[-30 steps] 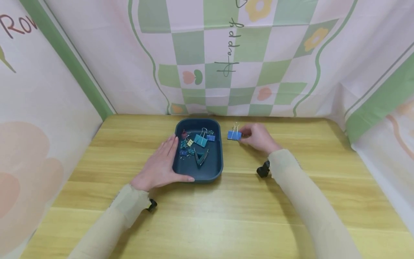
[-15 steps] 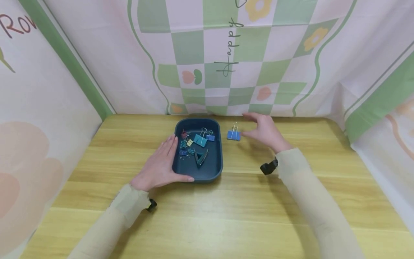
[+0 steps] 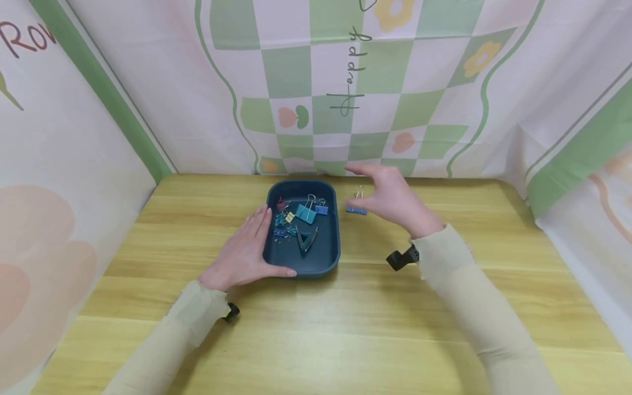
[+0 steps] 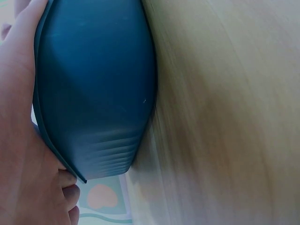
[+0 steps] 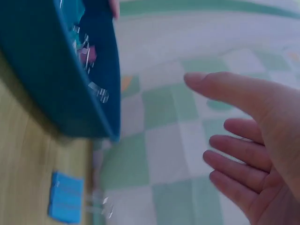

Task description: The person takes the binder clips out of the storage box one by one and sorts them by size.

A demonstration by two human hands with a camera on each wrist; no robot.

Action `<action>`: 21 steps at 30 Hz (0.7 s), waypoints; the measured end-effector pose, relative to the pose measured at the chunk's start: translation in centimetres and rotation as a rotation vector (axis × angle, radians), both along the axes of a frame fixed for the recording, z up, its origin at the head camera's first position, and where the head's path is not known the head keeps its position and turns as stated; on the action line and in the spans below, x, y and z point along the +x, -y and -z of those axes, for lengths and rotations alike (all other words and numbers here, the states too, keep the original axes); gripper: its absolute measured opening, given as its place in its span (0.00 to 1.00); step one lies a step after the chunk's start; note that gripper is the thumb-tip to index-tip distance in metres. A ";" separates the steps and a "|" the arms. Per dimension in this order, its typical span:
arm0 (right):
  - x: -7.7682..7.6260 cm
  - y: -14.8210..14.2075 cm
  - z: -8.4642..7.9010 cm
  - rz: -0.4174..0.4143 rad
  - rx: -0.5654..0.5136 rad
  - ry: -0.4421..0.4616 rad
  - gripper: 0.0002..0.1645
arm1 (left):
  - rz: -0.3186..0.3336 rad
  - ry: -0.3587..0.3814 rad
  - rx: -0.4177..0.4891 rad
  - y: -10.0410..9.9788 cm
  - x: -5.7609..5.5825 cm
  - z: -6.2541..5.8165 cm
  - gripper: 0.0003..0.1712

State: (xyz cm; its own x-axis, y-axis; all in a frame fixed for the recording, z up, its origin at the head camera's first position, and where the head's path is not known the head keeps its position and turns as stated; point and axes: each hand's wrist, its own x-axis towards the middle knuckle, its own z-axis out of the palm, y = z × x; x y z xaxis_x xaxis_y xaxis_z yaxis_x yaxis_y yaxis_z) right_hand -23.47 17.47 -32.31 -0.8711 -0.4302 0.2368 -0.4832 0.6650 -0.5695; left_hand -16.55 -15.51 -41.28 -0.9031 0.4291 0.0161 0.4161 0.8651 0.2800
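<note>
In the head view my left hand (image 3: 237, 255) rests on a dark blue tray (image 3: 321, 263), its straight fingers along the left rim and its thumb at the front corner. The left wrist view shows that hand against the tray's outer wall (image 4: 93, 84). My right hand (image 3: 395, 200) is held over the table with fingers and thumb spread, holding nothing. Below its thumb a blue binder clip (image 3: 356, 210) stands on the table, partly hidden in the head view. The right wrist view shows the same blue clip (image 5: 65, 198) whole, apart from the fingers.
Inside the tray lie a large teal binder clip (image 3: 305, 214), a small blue one (image 3: 321, 210), a yellow one (image 3: 289, 218), a red one (image 3: 281, 205) and a V-shaped teal-and-metal piece (image 3: 306, 241). A printed curtain (image 3: 336, 148) hangs behind the wooden table (image 3: 316, 329).
My right hand has let go of the blue binder clip, drawn back to the right, then moved left above it with fingers spread. The left hand and tray have stayed put.
</note>
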 end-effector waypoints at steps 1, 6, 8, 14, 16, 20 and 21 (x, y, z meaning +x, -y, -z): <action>0.3 0.4 -0.1 -0.009 0.014 -0.010 0.47 | -0.001 0.000 0.000 0.0 0.0 0.0 0.86; 1.4 2.6 -0.3 -0.065 0.074 -0.077 0.48 | 0.003 -0.010 0.005 0.0 0.0 0.1 0.86; 1.8 3.4 -0.1 -0.077 0.089 -0.090 0.47 | 0.004 -0.014 0.004 0.0 -0.1 0.1 0.86; 2.6 5.7 0.9 -0.128 0.122 -0.048 0.46 | 0.005 -0.017 -0.006 0.1 -0.1 0.2 0.85; 2.8 6.3 1.4 -0.146 0.138 -0.038 0.45 | 0.007 -0.017 -0.005 0.2 -0.2 0.3 0.85; 3.1 7.4 2.4 -0.166 0.170 -0.004 0.45 | 0.011 -0.018 0.000 0.2 -0.2 0.3 0.85; 3.2 7.6 2.7 -0.171 0.177 0.005 0.45 | 0.011 -0.018 -0.001 0.2 -0.2 0.3 0.85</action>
